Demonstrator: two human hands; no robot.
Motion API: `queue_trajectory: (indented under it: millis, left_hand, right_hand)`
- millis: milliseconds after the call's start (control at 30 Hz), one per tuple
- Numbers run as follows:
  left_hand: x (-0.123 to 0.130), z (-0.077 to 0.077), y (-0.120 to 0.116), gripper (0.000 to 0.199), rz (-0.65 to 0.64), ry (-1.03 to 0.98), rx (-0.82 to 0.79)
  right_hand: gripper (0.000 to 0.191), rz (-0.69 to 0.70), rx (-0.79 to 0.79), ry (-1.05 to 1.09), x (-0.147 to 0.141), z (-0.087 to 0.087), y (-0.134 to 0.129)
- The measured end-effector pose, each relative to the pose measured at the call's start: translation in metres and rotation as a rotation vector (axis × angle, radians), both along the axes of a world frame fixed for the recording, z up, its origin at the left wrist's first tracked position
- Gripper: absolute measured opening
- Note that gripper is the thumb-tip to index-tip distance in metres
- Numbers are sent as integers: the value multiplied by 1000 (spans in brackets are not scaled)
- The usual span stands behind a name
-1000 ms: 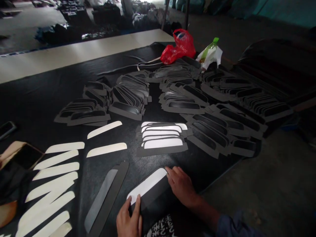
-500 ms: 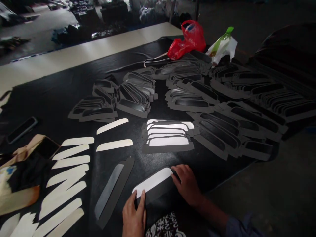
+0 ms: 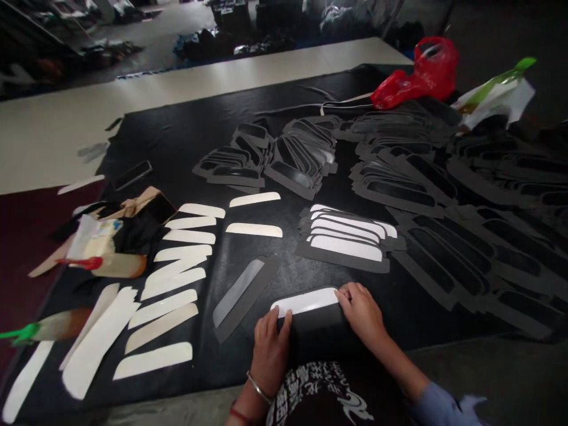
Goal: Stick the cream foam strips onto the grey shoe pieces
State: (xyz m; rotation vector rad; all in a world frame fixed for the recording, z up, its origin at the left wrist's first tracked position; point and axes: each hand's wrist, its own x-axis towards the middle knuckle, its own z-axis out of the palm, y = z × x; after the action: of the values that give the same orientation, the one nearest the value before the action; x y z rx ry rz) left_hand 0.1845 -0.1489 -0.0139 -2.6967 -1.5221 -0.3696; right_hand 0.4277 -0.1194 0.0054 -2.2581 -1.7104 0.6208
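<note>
A dark piece with a white strip point(image 3: 306, 302) lies at the table's near edge. My left hand point(image 3: 270, 338) touches its left end, thumb and forefinger apart on the strip. At the right end, my right hand point(image 3: 361, 310) has its thumb and fingers pressed together on the corner. Just beyond is a fanned stack of dark pieces with white strips point(image 3: 346, 244). A dark piece with a grey strip point(image 3: 244, 296) lies slanted to the left. Further left, several cream strips point(image 3: 164, 305) are laid in a column, with two more point(image 3: 254, 229) beside them.
Stacks of dark pieces point(image 3: 394, 183) spread over the back and right. Behind them sit a red bag point(image 3: 417, 80) and a white-green bag point(image 3: 501, 97). At left are a phone point(image 3: 133, 175), a red-tipped bottle point(image 3: 118, 264) and a green-tipped bottle point(image 3: 53, 326).
The view has swung left, bringing the bottles into sight. Both hands remain at the ends of the white-stripped piece, which now lies less slanted.
</note>
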Motion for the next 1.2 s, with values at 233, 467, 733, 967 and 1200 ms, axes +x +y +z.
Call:
queue_trajectory:
  millis: [233,467,733,967,1200]
  left_hand:
    - [4,-2,-1,44,27,-74,36]
    - [1,-7,1,42,-24,-55,54]
    - [-1,-7,3,39,-50,-52,79]
    - [2,-8,2,38,-22,-92,74]
    - [-1,-10,2,41,-42,-82,66]
  right_hand:
    - [17,26,-144,-81,-1,7,9]
    - [16,-17,-178,-105,-7,13,11]
    - [16,-36,-190,-103,-8,15,12]
    - [16,-46,-205,-102,-8,14,13]
    - [17,-50,-212,-99,-9,16,15]
